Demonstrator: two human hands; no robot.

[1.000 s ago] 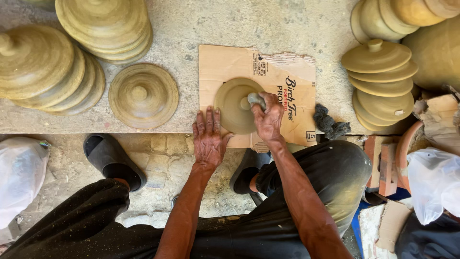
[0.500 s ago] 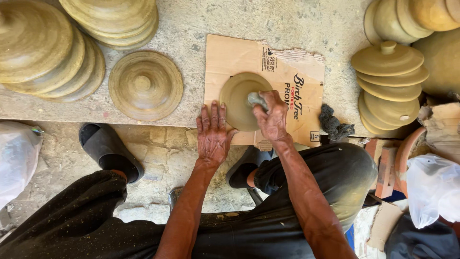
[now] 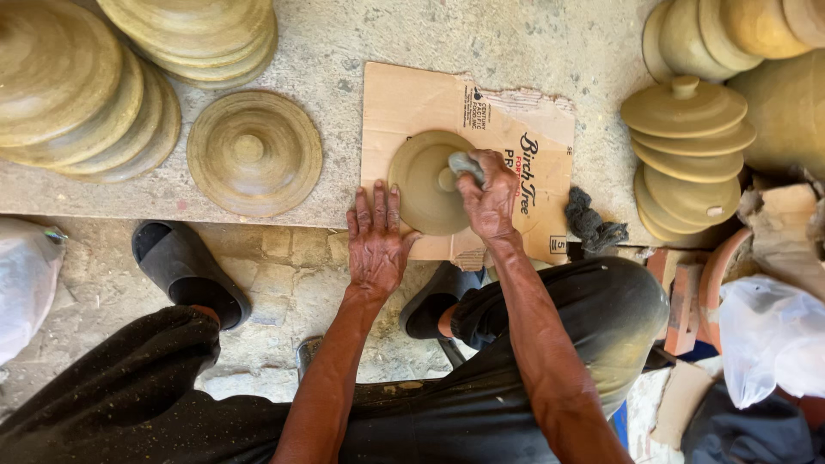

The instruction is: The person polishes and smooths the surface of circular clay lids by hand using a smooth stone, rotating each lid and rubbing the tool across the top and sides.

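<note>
A round clay lid [image 3: 424,185] with a small knob lies on a flattened piece of cardboard [image 3: 404,99] at the edge of a concrete ledge. My right hand [image 3: 488,199] presses a small grey sponge [image 3: 465,165] against the lid near its knob. My left hand [image 3: 375,239] rests flat, fingers apart, on the cardboard and the ledge edge, touching the lid's left rim.
Another single clay lid [image 3: 254,152] lies to the left, beside stacks of lids [image 3: 82,94]. More knobbed lids are stacked at the right [image 3: 687,146] next to a clay pot [image 3: 786,107]. A dark rag [image 3: 589,222] lies by the cardboard. White plastic bags [image 3: 769,339] sit low right.
My right hand with the sponge has shifted slightly over the lid around the knob. The left hand keeps steadying the lid's edge.
</note>
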